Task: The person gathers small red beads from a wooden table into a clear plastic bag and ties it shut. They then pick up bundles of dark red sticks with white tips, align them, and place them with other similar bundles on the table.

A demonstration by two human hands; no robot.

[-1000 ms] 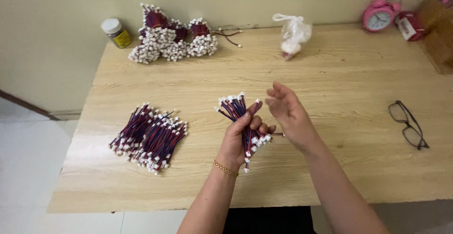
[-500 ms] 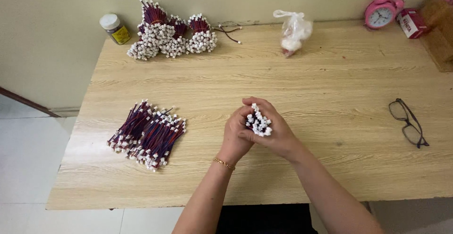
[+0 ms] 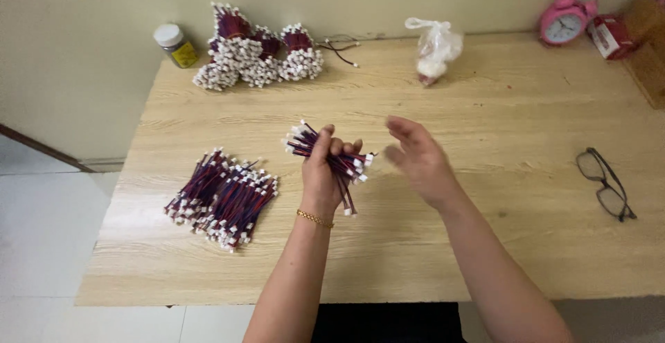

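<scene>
One bundle of wires (image 3: pixel 331 157) at the frame centre, gripped in the closed left hand (image 3: pixel 323 177), right hand (image 3: pixel 418 159) just beside it (fingers spread, holding nothing), wooden table (image 3: pixel 485 232) below.

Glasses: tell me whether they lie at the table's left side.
No, the glasses lie near the right edge of the table, far from the wire pile on the left.
</scene>
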